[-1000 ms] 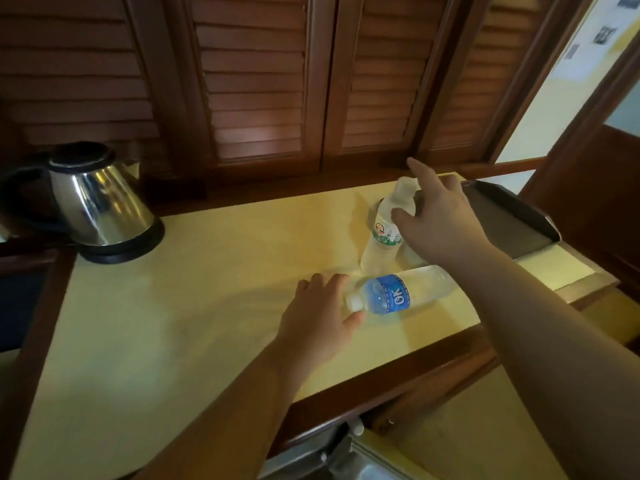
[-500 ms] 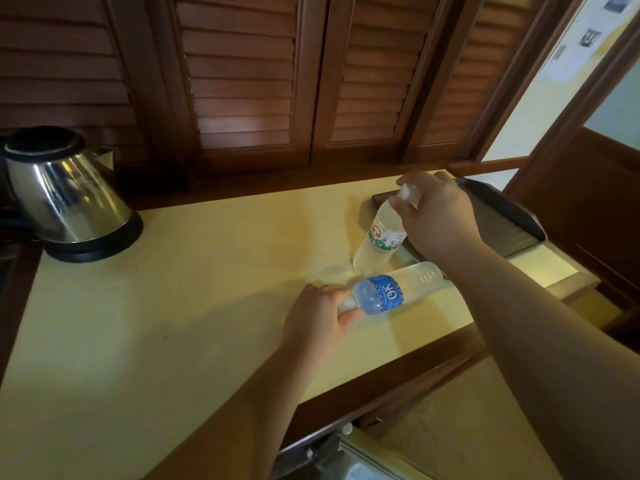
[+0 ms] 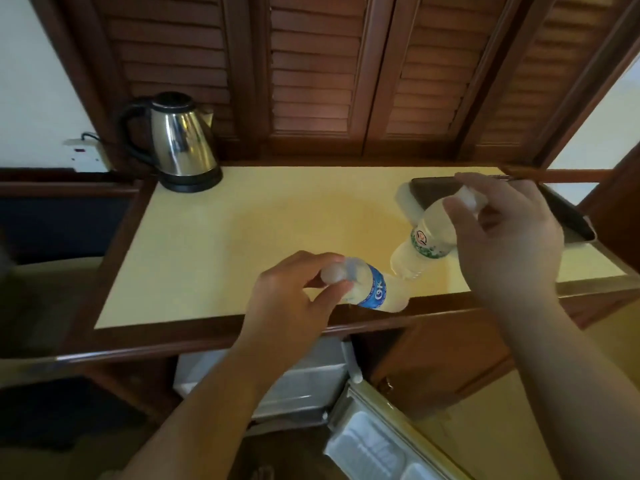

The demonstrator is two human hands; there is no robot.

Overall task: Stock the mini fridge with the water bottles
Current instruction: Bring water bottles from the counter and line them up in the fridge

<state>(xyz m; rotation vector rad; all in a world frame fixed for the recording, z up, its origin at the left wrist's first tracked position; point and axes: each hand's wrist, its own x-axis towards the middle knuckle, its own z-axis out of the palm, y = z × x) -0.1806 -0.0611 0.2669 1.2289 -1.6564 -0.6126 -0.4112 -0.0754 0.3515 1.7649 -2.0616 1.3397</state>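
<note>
Left hand [image 3: 294,299] pinching blue-label bottle [image 3: 372,289] by its cap, right hand [image 3: 505,237] gripping green-label bottle [image 3: 426,240] neck, both lifting off tabletop [image 3: 242,237] toward open mini fridge [image 3: 346,403] below.

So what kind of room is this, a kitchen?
Probably a hotel room's drinks corner, not a kitchen: an electric kettle on a small counter, a mini fridge tucked underneath, and louvred wooden doors behind.

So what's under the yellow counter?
A mini fridge sits under the counter, with its door swung open, showing empty white door shelves. The arms and the counter edge cover the fridge's inside, so I can't tell what's in it.
</note>
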